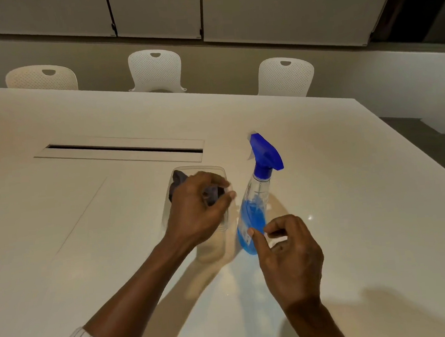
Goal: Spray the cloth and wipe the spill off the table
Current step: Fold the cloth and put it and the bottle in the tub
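Observation:
A dark grey cloth lies crumpled inside a clear plastic container in the middle of the white table. My left hand reaches into the container, and its fingers curl around the cloth. To the right of the container stands a clear spray bottle with blue liquid and a blue trigger head. My right hand hovers at the bottle's base with its fingers apart and the thumb tip just in front of the bottle. A small wet glint shows on the table right of the bottle.
A long cable slot is set into the table behind the container. Three white chairs stand along the far edge. The table's right edge runs diagonally at the right.

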Available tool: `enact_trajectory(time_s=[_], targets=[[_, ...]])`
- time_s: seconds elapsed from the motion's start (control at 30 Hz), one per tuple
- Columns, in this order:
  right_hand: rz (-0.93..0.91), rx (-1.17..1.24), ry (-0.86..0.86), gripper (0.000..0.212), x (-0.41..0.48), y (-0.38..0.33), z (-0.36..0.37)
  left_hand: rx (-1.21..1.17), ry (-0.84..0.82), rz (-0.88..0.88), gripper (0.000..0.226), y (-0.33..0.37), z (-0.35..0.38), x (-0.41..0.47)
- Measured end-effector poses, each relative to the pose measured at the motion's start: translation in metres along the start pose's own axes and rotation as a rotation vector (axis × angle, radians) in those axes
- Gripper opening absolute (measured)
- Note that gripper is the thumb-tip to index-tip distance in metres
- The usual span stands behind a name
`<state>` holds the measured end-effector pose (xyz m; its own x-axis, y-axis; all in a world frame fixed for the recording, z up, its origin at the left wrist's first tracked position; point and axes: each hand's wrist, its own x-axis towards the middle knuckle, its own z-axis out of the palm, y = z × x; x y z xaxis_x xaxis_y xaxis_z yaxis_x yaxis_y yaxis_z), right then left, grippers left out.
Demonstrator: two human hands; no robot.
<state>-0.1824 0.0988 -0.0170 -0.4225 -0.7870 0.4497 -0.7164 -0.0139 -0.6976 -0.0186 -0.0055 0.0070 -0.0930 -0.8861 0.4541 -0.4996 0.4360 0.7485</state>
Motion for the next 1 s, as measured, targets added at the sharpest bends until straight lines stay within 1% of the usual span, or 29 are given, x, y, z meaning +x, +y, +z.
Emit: enact_trajectory(time_s=[0.07,0.13,0.2,0.27,0.37,0.43,0.53,0.67,0.73,0.83,0.93,1.0], targets=[[0.095,0.005,-0.014,0.047,0.008,0.008,0.005,-0.093,-0.143,-0.034,0.038,0.012,0.011,-0.003],[0.146,0.025,-0.062,0.061,0.014,0.016,0.013,-0.131,-0.245,-0.056,0.053,0.018,0.022,-0.005],[0.151,0.034,-0.126,0.070,0.020,0.023,0.020,-0.147,-0.268,-0.073,0.061,0.021,0.030,-0.003],[0.119,0.043,-0.152,0.074,0.024,0.029,0.026,-0.138,-0.246,-0.084,0.065,0.022,0.035,0.000],[0.097,0.075,-0.166,0.073,0.029,0.031,0.028,-0.082,-0.223,-0.069,0.059,0.021,0.040,0.002],[0.103,0.099,-0.188,0.069,0.034,0.033,0.028,-0.068,-0.202,-0.064,0.054,0.020,0.042,0.002],[0.110,0.159,-0.265,0.056,0.043,0.041,0.025,-0.087,-0.156,-0.083,0.050,0.022,0.042,0.002],[0.089,0.223,-0.400,0.052,0.056,0.050,0.018,-0.129,-0.129,-0.109,0.041,0.017,0.040,0.004],[0.082,0.310,-0.449,0.047,0.063,0.054,0.016,-0.129,-0.083,-0.154,0.037,0.010,0.030,0.003],[0.123,0.468,-0.501,0.046,0.074,0.059,0.014,-0.127,0.062,-0.228,0.028,-0.008,0.009,-0.004],[0.139,0.553,-0.518,0.045,0.082,0.062,0.011,0.065,0.253,-0.241,0.018,-0.032,-0.012,-0.015],[0.128,0.579,-0.502,0.044,0.087,0.063,0.007,0.175,0.335,-0.269,0.017,-0.047,-0.023,-0.023]])
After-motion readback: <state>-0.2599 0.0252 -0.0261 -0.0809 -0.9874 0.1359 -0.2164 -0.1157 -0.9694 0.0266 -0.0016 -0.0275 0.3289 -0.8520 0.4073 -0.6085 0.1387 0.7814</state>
